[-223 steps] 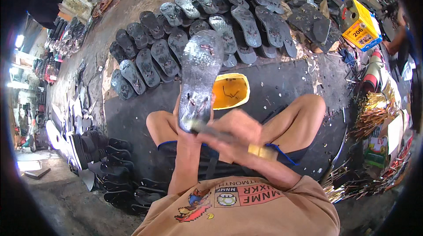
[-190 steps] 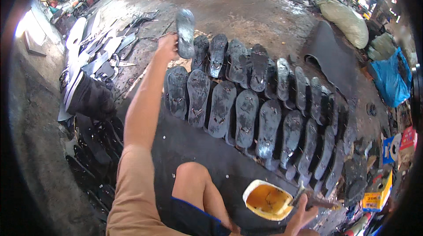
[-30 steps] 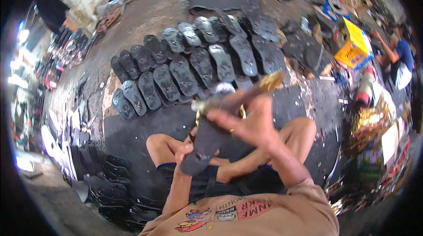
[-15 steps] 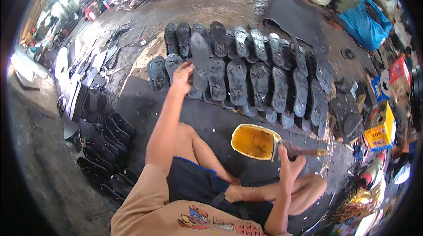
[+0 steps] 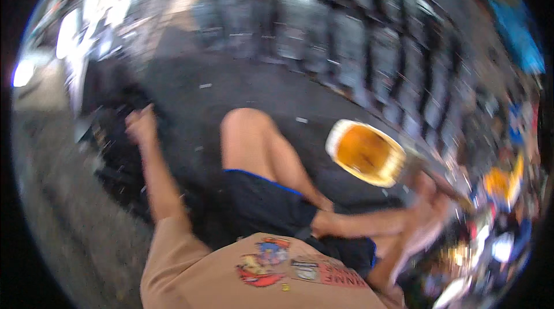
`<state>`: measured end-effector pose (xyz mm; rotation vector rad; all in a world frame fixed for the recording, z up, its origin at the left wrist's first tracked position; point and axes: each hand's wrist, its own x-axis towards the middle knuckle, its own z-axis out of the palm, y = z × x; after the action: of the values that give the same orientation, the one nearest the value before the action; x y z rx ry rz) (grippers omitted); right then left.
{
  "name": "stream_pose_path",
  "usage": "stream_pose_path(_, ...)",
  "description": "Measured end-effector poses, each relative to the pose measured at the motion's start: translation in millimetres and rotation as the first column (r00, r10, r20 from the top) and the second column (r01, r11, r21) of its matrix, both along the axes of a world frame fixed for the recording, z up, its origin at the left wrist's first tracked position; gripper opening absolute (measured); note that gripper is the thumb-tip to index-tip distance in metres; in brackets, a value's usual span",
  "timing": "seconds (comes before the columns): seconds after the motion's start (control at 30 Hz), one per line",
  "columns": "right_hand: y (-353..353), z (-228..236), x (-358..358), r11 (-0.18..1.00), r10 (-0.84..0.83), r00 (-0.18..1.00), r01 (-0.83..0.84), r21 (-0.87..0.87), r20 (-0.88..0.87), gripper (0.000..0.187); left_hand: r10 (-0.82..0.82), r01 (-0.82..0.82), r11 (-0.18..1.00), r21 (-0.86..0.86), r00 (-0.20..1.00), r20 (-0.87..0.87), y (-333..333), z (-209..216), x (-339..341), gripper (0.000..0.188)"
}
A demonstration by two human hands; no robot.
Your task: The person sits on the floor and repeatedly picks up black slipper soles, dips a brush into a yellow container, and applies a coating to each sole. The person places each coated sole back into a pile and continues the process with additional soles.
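Observation:
My left hand (image 5: 142, 125) is over the dark pile of black sandals (image 5: 115, 147) on the left. Motion smears its fingers, so whether it grips a sandal is unclear. On the right, my right hand (image 5: 428, 194) is closed round a flat brush (image 5: 450, 187) with a wooden handle. The brush head is beside the rim of a pale tub (image 5: 333, 140) that holds amber liquid. Beyond the tub, dark shoe soles (image 5: 348, 37) lie in rows, blurred.
My bent legs (image 5: 248, 136) flank the dark mat (image 5: 190, 78). Pale scraps lie at the upper left. A yellow box (image 5: 501, 185) and mixed clutter stand at the right, with a blue plastic bag (image 5: 519, 34) farther back.
The view has swung left and down. My left hand has gone from a sole in the rows to the black sandals at the left. My right hand still holds the brush beside the tub.

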<state>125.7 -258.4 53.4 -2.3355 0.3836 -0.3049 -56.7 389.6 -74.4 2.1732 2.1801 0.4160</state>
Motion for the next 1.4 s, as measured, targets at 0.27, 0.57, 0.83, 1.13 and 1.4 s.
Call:
stream_pose_path(0.27,32,-57,-2,0.888,0.448,0.893,-0.45,-0.091,-0.047,0.018,-0.062,0.102,0.95,-0.295,0.988,0.143,160,-103,-95,0.051)
stream_pose_path(0.57,-44,-51,5,0.905,-0.004,0.997,-0.028,0.423,0.074,0.022,-0.818,0.764,0.575,0.293,0.538,0.203,-94,116,-9,0.018)
stream_pose_path(0.83,-59,-61,-34,0.814,0.435,0.853,-0.235,0.531,-0.29,0.023,-0.975,0.987,0.161,-0.024,0.163,0.15,-314,85,-20,0.025)
stream_pose_path(1.13,-77,-10,15,-0.159,0.017,0.999,0.045,0.986,-0.042,0.039,-0.913,0.971,0.228,-0.068,0.237,0.33,-322,98,-18,0.04)
stream_pose_path(1.4,18,37,-1,0.513,0.479,0.823,-0.546,0.663,0.307,0.023,0.731,0.959,-0.221,-0.178,0.284,0.621,-382,114,47,0.06)
